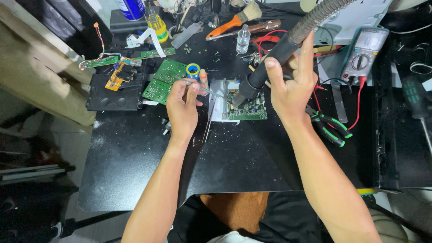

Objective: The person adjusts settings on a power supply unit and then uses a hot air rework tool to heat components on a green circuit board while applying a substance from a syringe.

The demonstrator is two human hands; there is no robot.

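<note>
Cluttered black worktop (pixel 148 157), green boards (pixel 164 78)

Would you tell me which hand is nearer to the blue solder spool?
Left. The left hand lies just below the blue solder spool; the right hand is far right.

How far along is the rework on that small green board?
Done: the small circuit board lies set up on the black mat, other boards set aside. In hand: the right hand points the hot-air nozzle at it, while the left hand holds tweezers at its edge. Left: no part lifted yet.
</note>
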